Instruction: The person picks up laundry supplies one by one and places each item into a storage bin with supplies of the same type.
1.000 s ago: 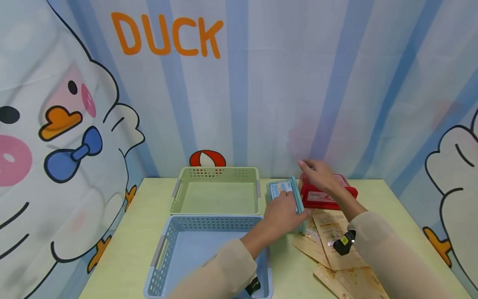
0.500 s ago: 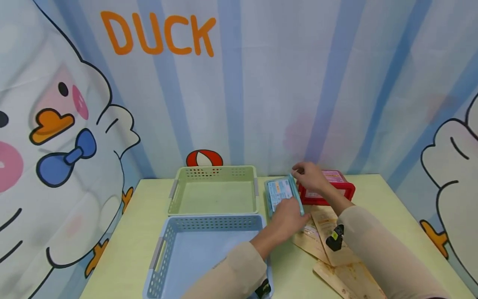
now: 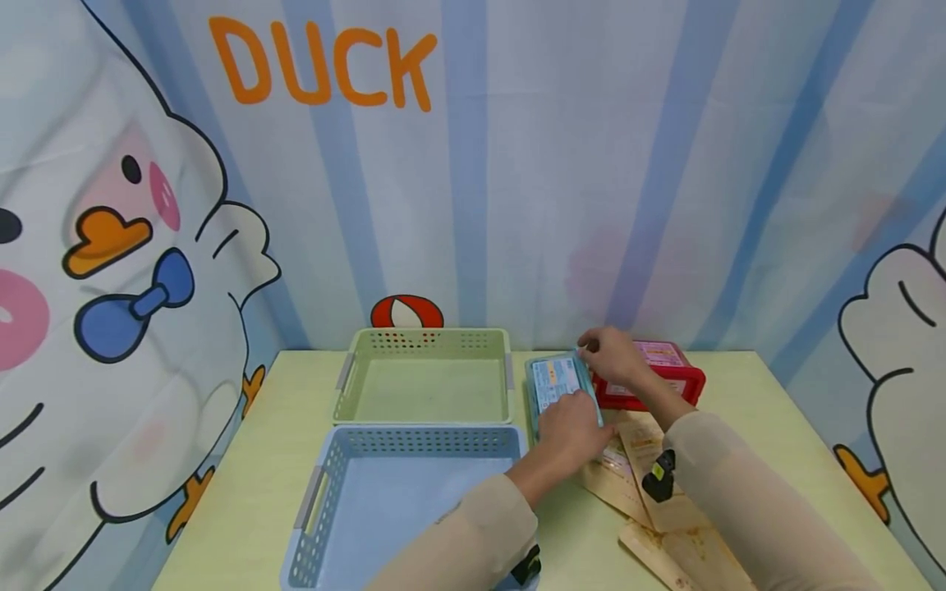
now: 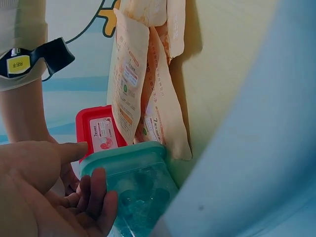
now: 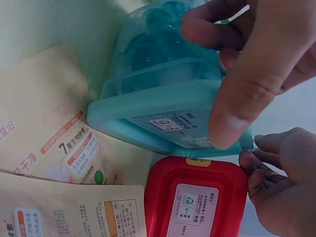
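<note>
A teal see-through tub (image 3: 553,379) with blue pod-like pieces inside lies on its side, its teal lid (image 5: 163,131) facing right. My left hand (image 3: 569,427) grips the near end of the tub, fingers over the labelled upper side and thumb towards the lid rim. At the far corner, my right hand (image 3: 617,359) pinches the lid rim. Its thumb rests on the lid's face in the right wrist view. Just right of them stands a red tub (image 3: 658,394) with a pink label; in the head view my right hand partly hides it.
Several tan printed pouches (image 3: 665,509) lie overlapping on the right of the table. A green basket (image 3: 508,410) stands at the back, with a blue basket (image 3: 318,492) in front of it. Behind the table hangs a striped duck-print curtain (image 3: 532,205).
My right hand has come down and left from above the red tub to the far corner of the teal lid. The left hand stays on the teal tub, which has turned slightly.
</note>
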### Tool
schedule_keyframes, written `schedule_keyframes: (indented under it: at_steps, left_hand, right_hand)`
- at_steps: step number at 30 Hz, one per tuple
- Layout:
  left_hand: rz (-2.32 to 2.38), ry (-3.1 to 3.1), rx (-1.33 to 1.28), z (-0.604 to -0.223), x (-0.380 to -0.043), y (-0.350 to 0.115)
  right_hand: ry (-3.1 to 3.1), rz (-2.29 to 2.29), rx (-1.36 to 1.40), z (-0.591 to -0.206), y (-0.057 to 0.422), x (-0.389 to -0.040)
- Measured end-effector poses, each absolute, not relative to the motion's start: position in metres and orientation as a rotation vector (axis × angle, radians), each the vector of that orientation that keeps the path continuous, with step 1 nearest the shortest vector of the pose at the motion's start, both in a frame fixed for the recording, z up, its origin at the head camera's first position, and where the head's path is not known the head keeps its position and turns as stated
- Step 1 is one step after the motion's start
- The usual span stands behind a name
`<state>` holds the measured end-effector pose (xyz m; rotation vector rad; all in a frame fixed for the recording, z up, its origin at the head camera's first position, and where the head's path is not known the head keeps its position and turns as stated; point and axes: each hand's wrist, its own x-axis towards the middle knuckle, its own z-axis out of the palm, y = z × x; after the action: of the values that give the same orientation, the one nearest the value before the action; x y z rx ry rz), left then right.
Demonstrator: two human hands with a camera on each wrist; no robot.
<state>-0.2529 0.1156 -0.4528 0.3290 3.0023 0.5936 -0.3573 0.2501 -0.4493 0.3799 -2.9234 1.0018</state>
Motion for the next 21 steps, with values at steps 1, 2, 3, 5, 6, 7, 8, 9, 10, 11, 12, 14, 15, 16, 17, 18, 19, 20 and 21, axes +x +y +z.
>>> schedule_keyframes:
  at_steps: [1,2,3,5,6,7,8,9,10,11,12,14,15,16,17,18,19,20,21]
  left_hand:
    - [0.569,3.008,0.318,-0.4529,-0.2530,0.1164]
    - [0.549,3.010,0.314,-0.4528,-0.2531,0.1171]
    - [0.535,3.008,0.311,-0.4530,-0.2530,0.1177]
    - [0.513,3.005,0.314,-0.4534,-0.2531,0.1185]
    - [0.511,3.000,0.317,-0.4535,-0.2532,0.1189]
    - [0.522,2.997,0.321,-0.4534,-0.2535,0.1191]
    - [0.540,2.992,0.327,-0.4533,-0.2538,0.1192]
    - [0.563,2.986,0.331,-0.4532,-0.2540,0.1194]
    - [0.586,2.980,0.339,-0.4533,-0.2541,0.1195]
    - [0.615,2.972,0.341,-0.4535,-0.2539,0.1195]
    - [0.630,2.970,0.346,-0.4537,-0.2535,0.1195]
    - [0.658,2.959,0.343,-0.4552,-0.2528,0.1196]
    - [0.666,2.954,0.341,-0.4562,-0.2525,0.1197]
    - [0.666,2.955,0.341,-0.4572,-0.2521,0.1198]
    - [0.671,2.953,0.339,-0.4581,-0.2520,0.1199]
    - [0.667,2.954,0.340,-0.4590,-0.2521,0.1201]
    - [0.674,2.950,0.338,-0.4602,-0.2525,0.1201]
    - [0.674,2.950,0.343,-0.4608,-0.2528,0.1200]
    - [0.674,2.951,0.349,-0.4608,-0.2532,0.1196]
  right_hand:
    - [-2.921,0.980,0.381,-0.4499,0.2496,-0.3577]
    - [-2.923,0.963,0.386,-0.4502,0.2493,-0.3579]
    - [-2.928,0.947,0.390,-0.4505,0.2489,-0.3580]
    - [-2.942,0.922,0.387,-0.4509,0.2478,-0.3576]
    - [-2.948,0.914,0.386,-0.4507,0.2473,-0.3572]
    - [-2.954,0.906,0.379,-0.4500,0.2465,-0.3574]
    - [-2.960,0.892,0.376,-0.4493,0.2460,-0.3576]
    - [-2.964,0.877,0.377,-0.4488,0.2454,-0.3578]
    - [-2.968,0.863,0.385,-0.4485,0.2449,-0.3579]
    - [-2.971,0.850,0.395,-0.4483,0.2446,-0.3582]
    - [-2.974,0.834,0.415,-0.4486,0.2441,-0.3585]
    - [-2.983,0.809,0.450,-0.4495,0.2432,-0.3586]
    - [-2.986,0.805,0.466,-0.4500,0.2428,-0.3586]
    - [-2.988,0.800,0.474,-0.4504,0.2423,-0.3583]
    - [-2.992,0.800,0.476,-0.4506,0.2418,-0.3578]
    - [-2.993,0.796,0.475,-0.4507,0.2413,-0.3575]
    - [-2.994,0.794,0.467,-0.4504,0.2409,-0.3569]
    - [-2.995,0.794,0.465,-0.4498,0.2405,-0.3563]
    - [-2.994,0.793,0.464,-0.4490,0.2403,-0.3560]
